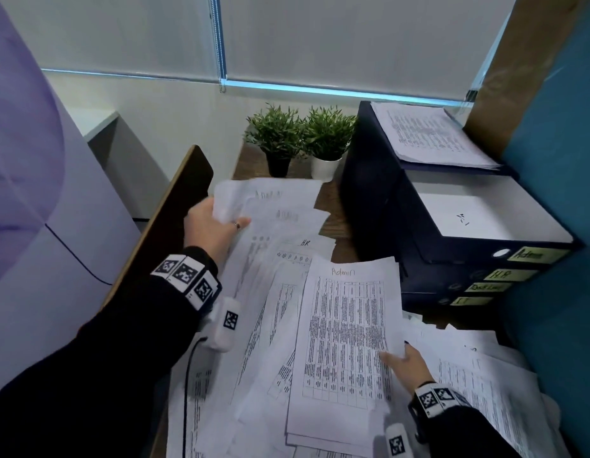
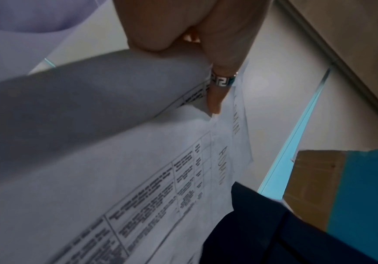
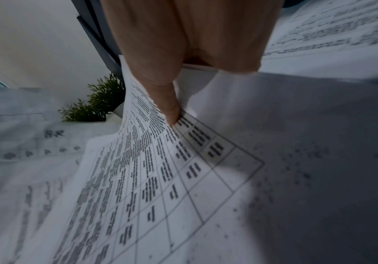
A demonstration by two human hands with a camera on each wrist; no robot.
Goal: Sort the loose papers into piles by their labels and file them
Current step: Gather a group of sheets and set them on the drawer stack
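Note:
Loose printed sheets cover the desk. My left hand [image 1: 217, 219] grips a fanned bunch of Admin-labelled sheets [image 1: 273, 206] at their left edge, thumb on top; the wrist view shows the ringed thumb [image 2: 219, 84] pressing those Admin sheets [image 2: 183, 160]. My right hand [image 1: 402, 358] pinches the right edge of another Admin-labelled table sheet [image 1: 346, 332], lifted over the pile, with the thumb [image 3: 169, 107] on its printed face [image 3: 160, 169]. An HR-labelled sheet [image 1: 296, 252] lies between the two. Stacked dark binders [image 1: 452, 279] at the right carry yellow labels: Admin, HR and two lower ones.
An open dark file box [image 1: 478, 209] with a white sheet inside sits atop the binders; more papers [image 1: 429, 137] lie on its raised lid. Two small potted plants [image 1: 303, 140] stand at the desk's back. A brown board [image 1: 174, 206] borders the left, a blue partition [image 1: 558, 226] the right.

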